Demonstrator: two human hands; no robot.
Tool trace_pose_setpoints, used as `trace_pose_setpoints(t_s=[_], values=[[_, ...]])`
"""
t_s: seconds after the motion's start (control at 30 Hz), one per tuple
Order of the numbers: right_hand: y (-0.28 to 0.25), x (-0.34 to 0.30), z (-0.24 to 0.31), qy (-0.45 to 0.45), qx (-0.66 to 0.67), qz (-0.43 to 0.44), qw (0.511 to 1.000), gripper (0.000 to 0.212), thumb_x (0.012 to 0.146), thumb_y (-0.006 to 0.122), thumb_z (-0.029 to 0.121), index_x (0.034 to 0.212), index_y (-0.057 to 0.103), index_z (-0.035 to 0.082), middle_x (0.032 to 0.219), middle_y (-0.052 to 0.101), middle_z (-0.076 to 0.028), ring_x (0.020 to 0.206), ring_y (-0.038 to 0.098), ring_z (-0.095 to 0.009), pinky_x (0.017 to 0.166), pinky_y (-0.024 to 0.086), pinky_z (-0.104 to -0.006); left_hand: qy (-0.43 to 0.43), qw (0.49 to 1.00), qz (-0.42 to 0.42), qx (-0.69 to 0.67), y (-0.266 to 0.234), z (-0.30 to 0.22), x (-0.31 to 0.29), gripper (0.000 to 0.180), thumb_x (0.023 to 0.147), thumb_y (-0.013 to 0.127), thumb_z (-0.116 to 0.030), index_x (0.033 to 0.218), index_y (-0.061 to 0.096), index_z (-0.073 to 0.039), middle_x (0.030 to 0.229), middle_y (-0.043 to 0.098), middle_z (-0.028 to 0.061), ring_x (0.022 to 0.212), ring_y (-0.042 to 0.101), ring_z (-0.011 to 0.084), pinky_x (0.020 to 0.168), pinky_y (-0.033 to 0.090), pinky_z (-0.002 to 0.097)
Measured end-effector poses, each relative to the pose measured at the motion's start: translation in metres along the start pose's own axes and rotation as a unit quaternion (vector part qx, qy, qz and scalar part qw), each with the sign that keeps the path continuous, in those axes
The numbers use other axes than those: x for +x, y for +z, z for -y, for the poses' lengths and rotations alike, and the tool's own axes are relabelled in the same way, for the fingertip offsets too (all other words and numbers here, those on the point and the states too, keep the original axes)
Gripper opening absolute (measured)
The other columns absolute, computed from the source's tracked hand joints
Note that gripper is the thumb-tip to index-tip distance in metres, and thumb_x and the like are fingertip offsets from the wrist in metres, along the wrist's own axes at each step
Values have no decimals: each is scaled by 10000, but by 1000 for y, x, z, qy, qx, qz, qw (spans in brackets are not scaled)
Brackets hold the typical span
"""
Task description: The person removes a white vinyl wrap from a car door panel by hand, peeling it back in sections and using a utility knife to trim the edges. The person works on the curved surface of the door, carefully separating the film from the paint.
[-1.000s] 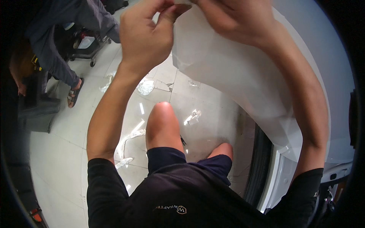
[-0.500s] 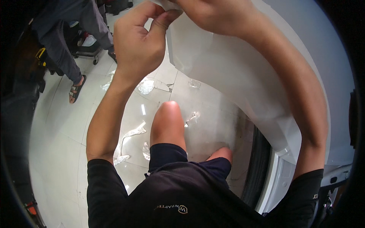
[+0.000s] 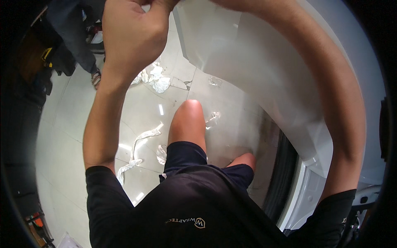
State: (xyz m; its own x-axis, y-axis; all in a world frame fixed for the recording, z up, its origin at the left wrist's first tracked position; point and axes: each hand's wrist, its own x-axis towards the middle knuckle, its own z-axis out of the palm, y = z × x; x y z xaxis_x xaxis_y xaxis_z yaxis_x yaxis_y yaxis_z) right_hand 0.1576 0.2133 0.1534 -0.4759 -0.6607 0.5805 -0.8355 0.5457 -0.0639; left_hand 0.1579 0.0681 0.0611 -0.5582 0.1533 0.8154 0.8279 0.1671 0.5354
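Note:
My left hand (image 3: 136,37) is raised at the upper edge, left of a glossy white curved vehicle panel (image 3: 256,62). Its fingers are curled, with thumb and forefinger drawn together. The fingertips and anything between them lie beyond the picture's edge. Of my right hand (image 3: 237,3) only the part near the wrist shows at the top, in front of the panel; its fingers are out of sight. My right forearm arches across the panel's face.
Crumpled whitish film (image 3: 158,80) and a twisted strip (image 3: 138,144) lie on the tiled floor (image 3: 66,136). At the upper left stands another person's leg (image 3: 76,37) near dark equipment. A black ribbed band (image 3: 283,177) runs beside a white sill at lower right.
Both my hands have moved up, the left one also leftward, so the whitish material seen between them is out of view. The other person's visible leg has shifted right.

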Motion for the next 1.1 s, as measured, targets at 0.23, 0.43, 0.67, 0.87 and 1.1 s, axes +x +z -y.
trace_pose_setpoints(t_s=[0.23,0.43,0.67,0.87,1.1], values=[[16,-12,-15,39,-70,66,995,208,969,625,155,807,677,34,797,665,-148,770,637,-300,711,509,-415,-15,981,41,192,13,57,-8,441,849,768,-391,957,650,20,961,688,204,858,675,369,761,530,464],[19,-25,-14,-37,-116,-8,993,315,957,628,190,718,550,-1,754,590,-189,804,583,-406,717,462,-488,141,921,115,345,20,73,10,225,855,596,-200,695,670,-60,687,662,175,684,650,434,633,511,540],[27,-38,-4,-8,-80,-95,992,299,935,631,166,699,548,3,741,580,-171,802,556,-388,725,460,-480,110,905,153,382,17,65,3,303,887,572,-200,644,676,-53,662,653,194,659,650,422,623,505,537],[34,-41,12,23,-36,-115,992,299,942,625,198,712,607,9,751,608,-171,850,575,-378,779,472,-483,51,901,136,408,13,38,-16,231,849,608,-164,666,679,-42,673,666,200,647,660,420,610,516,530],[32,-50,14,77,-55,-125,988,316,950,622,227,723,658,11,793,655,-189,874,594,-394,811,480,-507,58,928,98,354,35,21,-18,165,822,605,-132,710,678,-35,711,680,221,694,671,438,641,519,555]])
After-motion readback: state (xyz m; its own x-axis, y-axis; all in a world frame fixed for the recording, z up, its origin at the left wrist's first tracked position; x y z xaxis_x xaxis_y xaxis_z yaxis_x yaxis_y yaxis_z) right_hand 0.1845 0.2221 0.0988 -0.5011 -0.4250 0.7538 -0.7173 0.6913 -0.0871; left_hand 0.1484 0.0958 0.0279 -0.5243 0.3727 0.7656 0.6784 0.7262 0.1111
